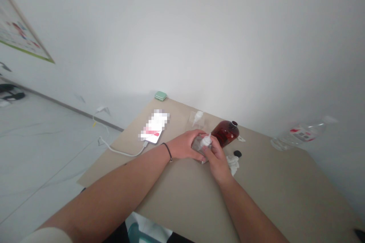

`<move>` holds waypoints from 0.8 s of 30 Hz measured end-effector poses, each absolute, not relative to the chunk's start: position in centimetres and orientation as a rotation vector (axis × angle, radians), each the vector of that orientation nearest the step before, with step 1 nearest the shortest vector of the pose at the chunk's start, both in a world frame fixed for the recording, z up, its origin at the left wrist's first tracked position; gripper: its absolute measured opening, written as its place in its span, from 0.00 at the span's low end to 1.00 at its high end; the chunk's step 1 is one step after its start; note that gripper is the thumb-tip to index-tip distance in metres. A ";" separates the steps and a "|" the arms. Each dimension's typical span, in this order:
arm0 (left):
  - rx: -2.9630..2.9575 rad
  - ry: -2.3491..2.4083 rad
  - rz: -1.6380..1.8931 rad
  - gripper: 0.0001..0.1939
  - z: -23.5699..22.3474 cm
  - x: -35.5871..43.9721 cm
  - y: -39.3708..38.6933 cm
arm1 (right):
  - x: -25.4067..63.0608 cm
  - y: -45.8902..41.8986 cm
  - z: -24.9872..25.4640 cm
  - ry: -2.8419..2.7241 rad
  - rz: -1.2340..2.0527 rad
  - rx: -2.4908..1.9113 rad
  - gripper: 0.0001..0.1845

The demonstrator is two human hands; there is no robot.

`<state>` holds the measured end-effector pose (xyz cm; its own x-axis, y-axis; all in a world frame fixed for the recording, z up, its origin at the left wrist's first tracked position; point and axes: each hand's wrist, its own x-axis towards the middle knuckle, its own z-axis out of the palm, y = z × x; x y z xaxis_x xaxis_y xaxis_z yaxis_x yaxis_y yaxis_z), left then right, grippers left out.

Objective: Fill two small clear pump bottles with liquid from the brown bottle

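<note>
My left hand (186, 144) is wrapped around the side of a small clear bottle (196, 144) at the middle of the table. On its mouth sits a white pump top (206, 141) with a short nozzle. The fingers of my right hand (216, 155) are closed around this pump top. Just behind my right hand is a dark red-brown bottle (224, 133) with an uncapped neck. A second clear container with a white pump (199, 115) rests farther back. Beside my right wrist lie a crumpled white tissue (233, 164) and a black cap (237, 153).
A phone (155, 127) plugged into a white cable (125, 154) lies at left on the beige table (273, 190). A small green case (160, 96) occupies the back corner. Near the wall at right is a clear plastic bottle (302, 134) with a red-and-white label.
</note>
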<state>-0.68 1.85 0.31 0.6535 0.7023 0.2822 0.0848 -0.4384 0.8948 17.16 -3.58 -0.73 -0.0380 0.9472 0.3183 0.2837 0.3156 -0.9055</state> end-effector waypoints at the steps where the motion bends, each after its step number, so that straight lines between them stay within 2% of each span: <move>1: 1.917 0.620 0.812 0.45 0.3 -0.7 1.9 | 17.2 -3.6 -0.8 -1.541 0.811 -1.164 0.17; 12: 1.919 0.603 0.826 0.45 0.2 -0.6 1.9 | 17.2 -3.4 -0.8 -1.554 0.785 -1.120 0.15; 24: 1.923 0.612 0.820 0.46 0.3 -0.7 1.9 | 17.2 -3.5 -0.8 -1.552 0.782 -1.157 0.18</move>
<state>-0.74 1.88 0.30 0.6535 0.6987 0.2913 0.0808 -0.4470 0.8909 17.18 -3.52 -0.85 -0.0348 0.9412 0.3360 0.2901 0.3312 -0.8978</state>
